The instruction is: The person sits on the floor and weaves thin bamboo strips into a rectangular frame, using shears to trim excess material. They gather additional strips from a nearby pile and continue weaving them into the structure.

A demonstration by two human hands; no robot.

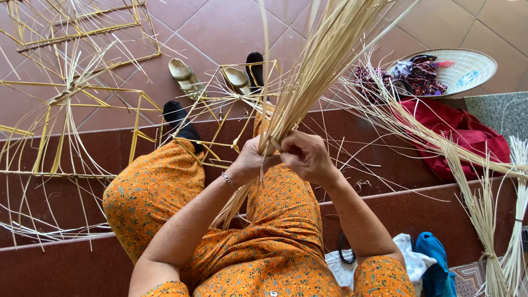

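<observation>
A thick bundle of pale straw strips rises from my lap and fans out toward the top of the view. My left hand is wrapped around the bundle low down, a thin bracelet on its wrist. My right hand pinches strands of the same bundle right beside the left hand. The bundle's lower end pokes out below my left hand, over my orange patterned trousers.
Woven bamboo frames lie on the red tiled steps at left. A pair of tan sandals sits on the floor beyond my black-socked feet. A conical hat with cloth, a red bag and more straw bundles lie at right.
</observation>
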